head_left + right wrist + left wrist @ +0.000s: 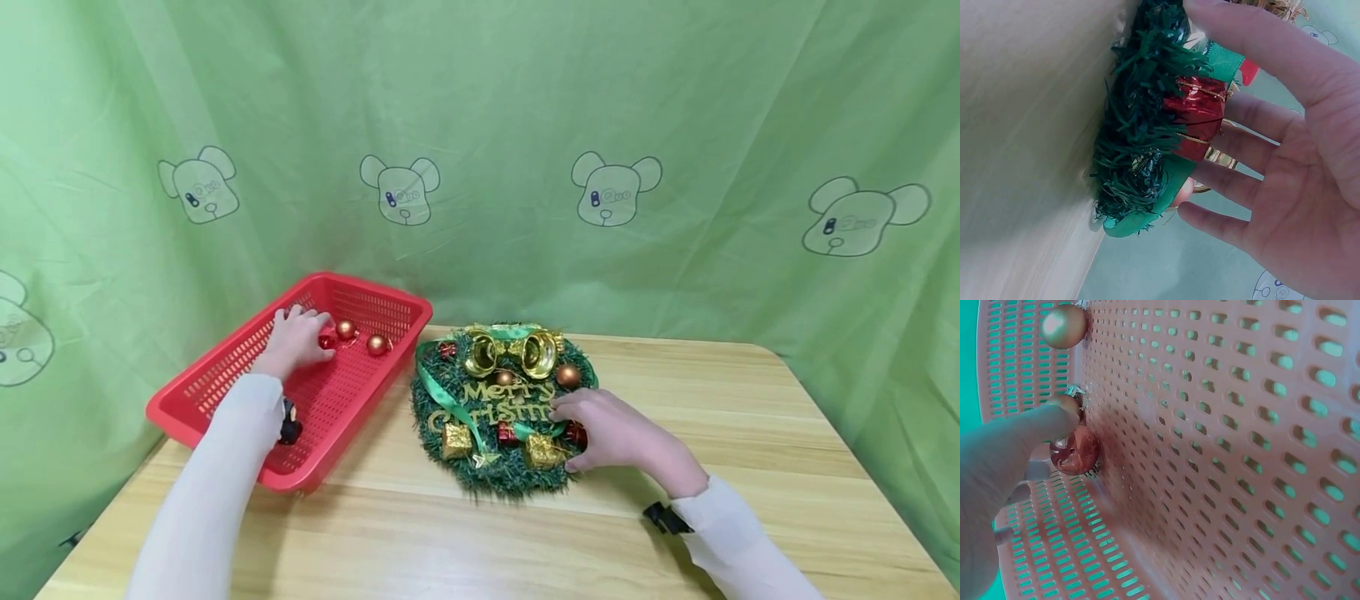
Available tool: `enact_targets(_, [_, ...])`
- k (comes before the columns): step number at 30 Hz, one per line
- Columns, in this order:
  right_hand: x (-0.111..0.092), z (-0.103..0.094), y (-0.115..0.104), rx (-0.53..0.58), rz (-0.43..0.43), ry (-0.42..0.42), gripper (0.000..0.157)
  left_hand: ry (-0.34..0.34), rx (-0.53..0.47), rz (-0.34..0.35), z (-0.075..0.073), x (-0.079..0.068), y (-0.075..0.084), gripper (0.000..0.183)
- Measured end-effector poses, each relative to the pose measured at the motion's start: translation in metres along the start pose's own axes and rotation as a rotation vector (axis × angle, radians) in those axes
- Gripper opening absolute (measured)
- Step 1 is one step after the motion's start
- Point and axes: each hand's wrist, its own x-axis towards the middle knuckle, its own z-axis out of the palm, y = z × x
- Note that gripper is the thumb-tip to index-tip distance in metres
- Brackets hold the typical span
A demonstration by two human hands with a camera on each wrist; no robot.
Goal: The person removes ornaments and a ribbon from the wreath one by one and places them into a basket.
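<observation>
My left hand [298, 337] reaches down into a red plastic basket [420, 321]. Its fingertips are right beside a shiny red bauble [1075, 452], and one finger overlaps a gold bauble [1066, 409] in the left wrist view. Another gold bauble [377, 344] lies farther along the basket floor. At the lower right of a green tinsel wreath [498, 479], my right hand [611, 429] has its fingers spread and only slightly bent. They lie over the gold "Merry Christmas" lettering [510, 392] and near a small red foil gift [1200, 119] and a gold gift box [543, 452].
Two gold bells [538, 354] and a copper bauble [568, 376] sit on the wreath's upper part, with green ribbon [442, 396] looping down its left. Basket and wreath stand side by side on a wooden table [420, 533]. Behind them hangs a green curtain [495, 250].
</observation>
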Motion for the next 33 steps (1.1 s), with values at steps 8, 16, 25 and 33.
enact_targets(8, [0.0,0.001,-0.001,0.002,0.004,-0.004,0.066,0.02,-0.03,-0.006,-0.003,0.001,0.001,0.051])
enact_targets(16, [0.001,0.001,-0.001,0.0,-0.003,0.0,0.066,0.162,-0.141,-0.007,-0.013,0.009,0.008,0.052])
enact_targets(25, [0.001,0.002,-0.002,-0.004,-0.006,0.006,0.066,0.276,-0.187,0.063,-0.061,0.021,0.045,0.052])
enact_targets(33, [0.001,0.001,-0.004,-0.004,0.008,0.0,0.066,0.355,-0.149,0.22,-0.101,0.024,0.087,0.047])
